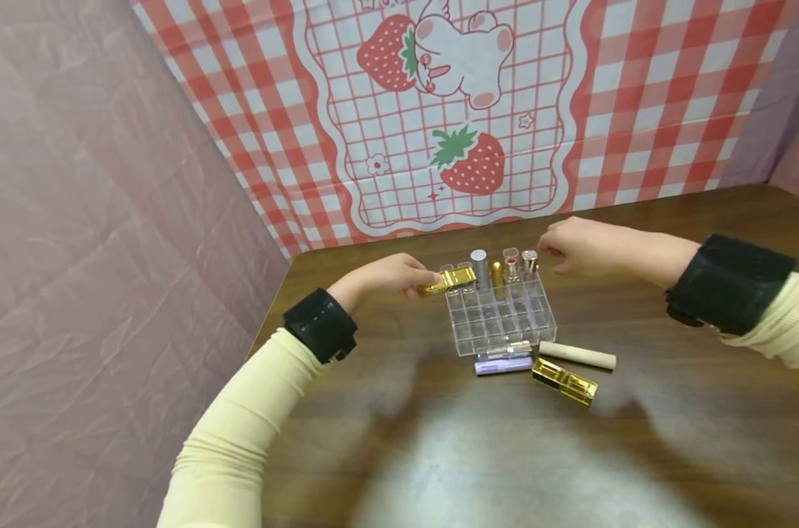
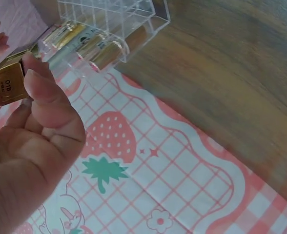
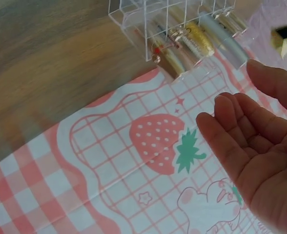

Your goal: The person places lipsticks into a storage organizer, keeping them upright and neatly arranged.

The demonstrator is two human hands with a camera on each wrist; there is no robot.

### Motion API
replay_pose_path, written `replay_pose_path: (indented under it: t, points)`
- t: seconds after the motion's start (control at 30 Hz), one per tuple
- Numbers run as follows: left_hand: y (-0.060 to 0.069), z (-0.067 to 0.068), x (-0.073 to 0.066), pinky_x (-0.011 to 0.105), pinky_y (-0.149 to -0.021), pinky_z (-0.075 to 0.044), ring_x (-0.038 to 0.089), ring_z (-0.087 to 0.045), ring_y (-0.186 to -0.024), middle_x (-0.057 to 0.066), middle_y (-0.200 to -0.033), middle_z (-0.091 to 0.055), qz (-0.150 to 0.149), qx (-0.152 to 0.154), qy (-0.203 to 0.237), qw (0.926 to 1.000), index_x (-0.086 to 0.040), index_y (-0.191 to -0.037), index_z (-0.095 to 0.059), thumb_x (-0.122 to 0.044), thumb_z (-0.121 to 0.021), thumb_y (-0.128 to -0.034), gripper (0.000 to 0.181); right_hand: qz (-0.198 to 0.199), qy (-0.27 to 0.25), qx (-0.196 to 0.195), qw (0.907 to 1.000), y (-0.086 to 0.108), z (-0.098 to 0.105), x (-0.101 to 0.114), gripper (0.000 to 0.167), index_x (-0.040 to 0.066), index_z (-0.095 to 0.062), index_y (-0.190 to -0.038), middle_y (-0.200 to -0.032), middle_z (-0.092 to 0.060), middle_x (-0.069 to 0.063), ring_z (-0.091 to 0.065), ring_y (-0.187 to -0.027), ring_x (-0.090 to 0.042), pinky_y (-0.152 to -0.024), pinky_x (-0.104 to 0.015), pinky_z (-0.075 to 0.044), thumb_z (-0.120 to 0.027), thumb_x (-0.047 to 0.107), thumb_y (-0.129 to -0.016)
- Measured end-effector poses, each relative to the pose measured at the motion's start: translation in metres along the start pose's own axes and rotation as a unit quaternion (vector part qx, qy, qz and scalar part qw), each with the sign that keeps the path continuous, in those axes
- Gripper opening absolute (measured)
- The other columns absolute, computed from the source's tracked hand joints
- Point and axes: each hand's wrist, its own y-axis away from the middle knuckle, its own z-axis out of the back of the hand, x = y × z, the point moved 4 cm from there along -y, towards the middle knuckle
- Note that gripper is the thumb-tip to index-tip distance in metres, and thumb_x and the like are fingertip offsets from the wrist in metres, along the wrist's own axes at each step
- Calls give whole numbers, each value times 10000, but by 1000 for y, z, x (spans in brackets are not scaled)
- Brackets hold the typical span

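My left hand (image 1: 391, 276) pinches a square gold lipstick tube (image 1: 459, 277) between thumb and fingers, at the back left corner of a clear compartment organizer (image 1: 468, 345). The left wrist view shows the tube's end marked 01B. Several lipsticks stand in the organizer's back row, among them a silver-grey tube (image 1: 480, 265), a rounded gold one (image 1: 498, 276) and a clear-capped one with red inside (image 1: 511, 265). Beyond the organizer's back right corner, my right hand (image 1: 587, 246) hovers with relaxed fingers (image 3: 226, 141) and holds nothing.
Before the organizer lie a clear tube (image 1: 508, 350), a lilac tube (image 1: 503, 366), a cream tube (image 1: 577, 355) and another square gold tube (image 1: 564, 381) on the brown wooden table (image 1: 347, 440). A red-and-white checked cloth (image 1: 399, 132) hangs behind the table.
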Motion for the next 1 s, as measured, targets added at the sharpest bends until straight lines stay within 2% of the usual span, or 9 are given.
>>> replay_pose_path:
  t: [0.13,0.23,0.33,0.47,0.63,0.77,0.9,1.0]
  points:
    - [-1,-1,-3,220,-692,-409,117,-558,-791,36,-917,-604,-136,119,194,9996,-1,-1048,-630,-254,-455,-959,321,254,-152,-159,9994,-5,3,11,165,-33,-628,-852,-661,-430,-14,-382,-635,-120,-591,-297,-341,-623,-52,-688]
    - [-3,-4,-9,230,-705,-412,154,-557,-816,66,-1002,-606,-163,225,395,9988,-2,-1111,-611,-252,-449,-963,332,293,-289,-213,9989,-11,6,20,225,-44,-641,-937,-719,-518,-37,-433,-658,-120,-601,-301,-384,-643,-20,-713]
    - [-6,-7,-17,221,-704,-406,163,-548,-817,85,-1065,-605,-225,242,410,9986,-8,-1144,-604,-244,-455,-960,335,328,-447,-144,9984,-17,7,28,276,-55,-627,-1000,-791,-574,-66,-502,-703,-149,-635,-323,-435,-671,19,-738]
    - [-12,-14,-31,203,-676,-401,171,-537,-809,66,-965,-609,-475,310,399,9976,8,-1089,-619,-224,-459,-959,311,406,-598,-12,9974,-22,5,34,298,-59,-620,-1008,-817,-589,-73,-537,-727,-172,-653,-328,-456,-693,35,-734]
    - [-17,-18,-41,204,-637,-388,174,-523,-767,31,-870,-577,-622,402,301,9968,-7,-1030,-625,-243,-458,-961,297,561,-421,-122,9975,-22,3,36,182,-10,-643,-879,-773,-584,-41,-498,-675,-126,-596,-292,-431,-697,8,-706]
    - [-17,-17,-40,222,-678,-414,178,-542,-785,77,-935,-622,-484,370,172,9980,-30,-1049,-637,-279,-462,-958,318,623,-258,-203,9975,-19,4,34,144,10,-643,-838,-739,-566,-24,-472,-644,-105,-568,-276,-417,-694,4,-704]
    - [-15,-14,-34,259,-787,-439,173,-578,-865,90,-1017,-657,-336,231,59,9991,-40,-1078,-645,-299,-477,-950,334,477,-178,-180,9985,-15,7,28,135,31,-641,-823,-704,-532,-9,-433,-622,-102,-557,-274,-386,-680,0,-697]
    - [-13,-12,-27,280,-819,-435,140,-568,-834,105,-1041,-657,-295,155,-68,9994,-30,-1102,-637,-293,-479,-948,344,372,-100,-62,9992,-12,9,20,115,49,-615,-785,-684,-499,-1,-412,-611,-107,-552,-278,-364,-677,-1,-701]
